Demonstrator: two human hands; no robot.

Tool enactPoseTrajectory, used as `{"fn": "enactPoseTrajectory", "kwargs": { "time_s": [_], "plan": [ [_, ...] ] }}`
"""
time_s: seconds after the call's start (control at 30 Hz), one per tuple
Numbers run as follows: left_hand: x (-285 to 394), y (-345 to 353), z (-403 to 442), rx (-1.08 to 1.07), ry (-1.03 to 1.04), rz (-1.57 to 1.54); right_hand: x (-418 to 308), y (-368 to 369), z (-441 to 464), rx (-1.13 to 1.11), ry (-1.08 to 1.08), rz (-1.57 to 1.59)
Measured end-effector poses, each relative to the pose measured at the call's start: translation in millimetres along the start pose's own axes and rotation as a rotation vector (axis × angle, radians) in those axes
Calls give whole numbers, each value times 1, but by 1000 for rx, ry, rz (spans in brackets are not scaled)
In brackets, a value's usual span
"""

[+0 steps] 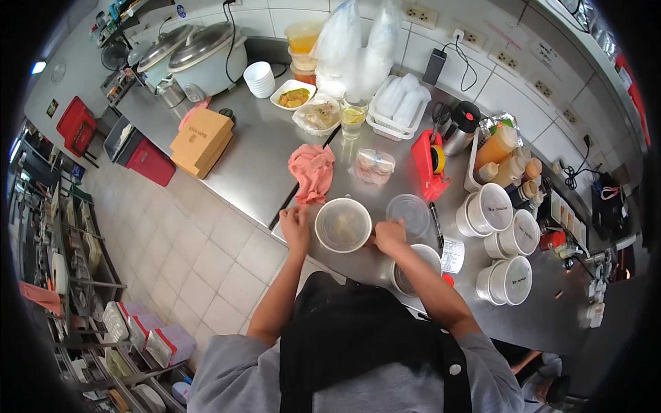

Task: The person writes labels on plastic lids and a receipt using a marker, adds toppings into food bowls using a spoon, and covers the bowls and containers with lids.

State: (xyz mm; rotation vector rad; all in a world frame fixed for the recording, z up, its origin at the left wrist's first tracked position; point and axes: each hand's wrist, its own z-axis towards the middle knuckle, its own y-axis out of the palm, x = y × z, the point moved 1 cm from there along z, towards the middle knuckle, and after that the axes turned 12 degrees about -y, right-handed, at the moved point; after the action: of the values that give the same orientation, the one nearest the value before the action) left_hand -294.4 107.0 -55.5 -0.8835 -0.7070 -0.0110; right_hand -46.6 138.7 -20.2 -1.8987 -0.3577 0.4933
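Note:
A round white takeout bowl [343, 226] stands on the steel counter, and its top looks covered by a clear lid. Just left of it is my left hand [295, 228], fingers curled in; what they hold, if anything, is hidden. My right hand [389, 236] is closed at the bowl's right side, its fingertips close to the rim; I cannot tell if they grip it. Beyond the right hand lies a loose clear plastic lid [409, 215]. Under my right forearm stands another round bowl [418, 267], partly covered. A crumpled pink cloth [312, 173] lies above my left hand.
Stacked white tubs with labelled lids [518, 234] stand to the right, near a receipt [453, 255] and a pen [436, 224]. A red tape dispenser [428, 165], a bagged item [373, 166] and a glass [353, 118] stand farther back. Cardboard boxes [202, 141] lie left.

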Motion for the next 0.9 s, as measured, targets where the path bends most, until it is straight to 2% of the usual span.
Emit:
{"fn": "enactPoseTrajectory", "kwargs": {
  "time_s": [0.07, 0.1, 0.33, 0.4, 0.43, 0.47, 0.53, 0.57, 0.6, 0.63, 0.67, 0.73, 0.8, 0.83, 0.87, 0.9],
  "plan": [
    [-1, 0, 1, -710, -550, -779, 0, -4, -3, 0, 2, 22],
    [12, -4, -6, -726, -450, -497, -1, -5, -3, 0, -4, 39],
    [61, -29, -28, -666, -207, -704, 19, 8, 1, 99, 20, -16],
    [54, -34, -15, -1043, -502, -778, 18, 7, 3, 115, 7, -33],
    [47, -28, -10, -1156, -576, -808, 19, 7, 4, 117, 8, -31],
    [47, -25, -10, -1157, -573, -806, 21, 8, 6, 127, -11, -33],
    [49, -25, -9, -1101, -733, -941, 21, 3, 2, 141, -28, -34],
    [47, -25, -8, -1101, -727, -937, 23, 0, -2, 156, -69, 13],
    [44, -24, -8, -1082, -755, -1073, 22, -7, -8, 172, -109, 58],
    [45, -26, -6, -1060, -780, -1211, 20, -17, -11, 177, -108, 59],
    [45, -29, -6, -1061, -778, -1211, 19, -27, -15, 171, -36, 171],
    [59, -53, -4, -1172, -1018, -1557, 19, -48, -21, 164, 36, 286],
    [67, -63, -4, -1173, -1044, -1593, 21, -64, -22, 126, -12, 772],
    [71, -64, -4, -1230, -994, -1715, 23, -60, -19, 131, -12, 777],
    [75, -64, -4, -1286, -939, -1838, 27, -54, -13, 196, -124, 929],
    [80, -66, -4, -1291, -935, -1835, 28, -56, -13, 261, -240, 1078]
  ]
}}
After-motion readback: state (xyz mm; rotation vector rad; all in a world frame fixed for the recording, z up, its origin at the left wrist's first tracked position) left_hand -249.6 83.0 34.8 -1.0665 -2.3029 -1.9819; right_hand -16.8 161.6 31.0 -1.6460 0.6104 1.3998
